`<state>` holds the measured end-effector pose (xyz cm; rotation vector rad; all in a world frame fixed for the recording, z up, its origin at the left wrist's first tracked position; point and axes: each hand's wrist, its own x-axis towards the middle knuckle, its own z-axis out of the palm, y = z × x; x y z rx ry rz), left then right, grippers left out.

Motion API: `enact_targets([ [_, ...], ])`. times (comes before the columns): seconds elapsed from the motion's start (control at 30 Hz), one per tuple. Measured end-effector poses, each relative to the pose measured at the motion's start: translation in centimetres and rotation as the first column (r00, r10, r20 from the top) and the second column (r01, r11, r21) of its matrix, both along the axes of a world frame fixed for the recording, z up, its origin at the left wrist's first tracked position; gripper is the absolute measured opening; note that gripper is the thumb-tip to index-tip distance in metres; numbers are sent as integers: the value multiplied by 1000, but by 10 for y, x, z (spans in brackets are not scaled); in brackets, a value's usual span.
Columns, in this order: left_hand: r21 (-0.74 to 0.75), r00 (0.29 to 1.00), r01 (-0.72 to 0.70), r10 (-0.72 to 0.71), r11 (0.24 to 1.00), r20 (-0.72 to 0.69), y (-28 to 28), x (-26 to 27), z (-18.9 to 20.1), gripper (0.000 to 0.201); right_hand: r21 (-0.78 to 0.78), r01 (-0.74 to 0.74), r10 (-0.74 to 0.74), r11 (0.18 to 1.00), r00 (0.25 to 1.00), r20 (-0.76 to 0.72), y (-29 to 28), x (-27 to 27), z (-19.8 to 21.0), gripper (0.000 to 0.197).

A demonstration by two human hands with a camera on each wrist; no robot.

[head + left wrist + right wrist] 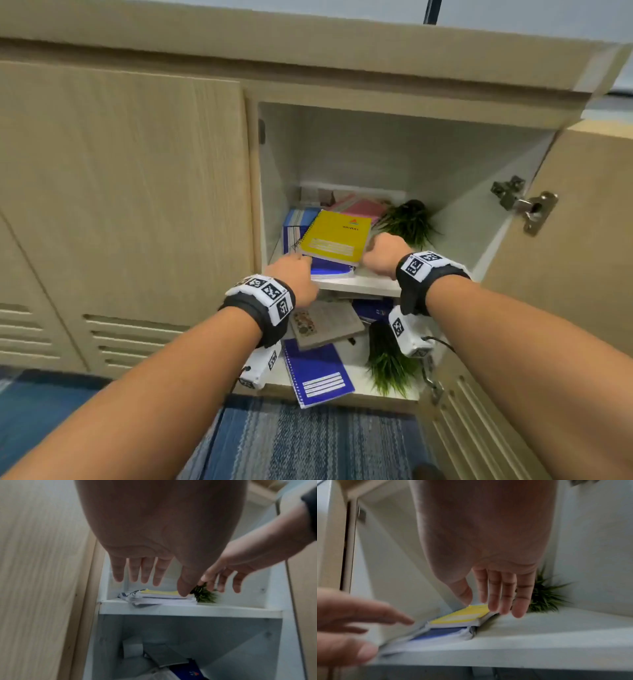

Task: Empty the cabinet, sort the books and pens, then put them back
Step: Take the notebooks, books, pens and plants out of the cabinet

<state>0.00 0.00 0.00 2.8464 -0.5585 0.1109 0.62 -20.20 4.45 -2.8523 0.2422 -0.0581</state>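
On the upper shelf (370, 286) of the open cabinet, a yellow spiral notebook (337, 236) lies on top of blue notebooks (330, 269), with pink books (363, 207) behind. My left hand (294, 270) hovers at the pile's front left corner, fingers straight and spread (145, 573). My right hand (383, 253) reaches the yellow notebook's (462, 615) right edge; its straight fingers (494, 599) seem to touch that edge. Neither hand grips anything. No pens show.
A small green plant (409, 219) lies on the upper shelf just right of my right hand. The lower shelf holds a blue spiral notebook (318, 373), a grey book (329, 323) and another plant (387, 363). The open door (565, 274) stands at the right.
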Motion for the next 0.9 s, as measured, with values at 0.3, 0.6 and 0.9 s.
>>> enact_targets([
  [0.3,310,964,13,-94,951,248,1,10,-32,56,-202,-262,224,944,955,-193,14,39,-44,76],
  [0.6,297,952,118,-193,947,237,18,-74,-12,34,-270,-363,338,892,931,-134,-17,-62,-38,55],
  [0.9,255,896,256,-328,933,300,82,-158,2,37,-357,-491,541,795,839,51,-26,-182,-46,44],
])
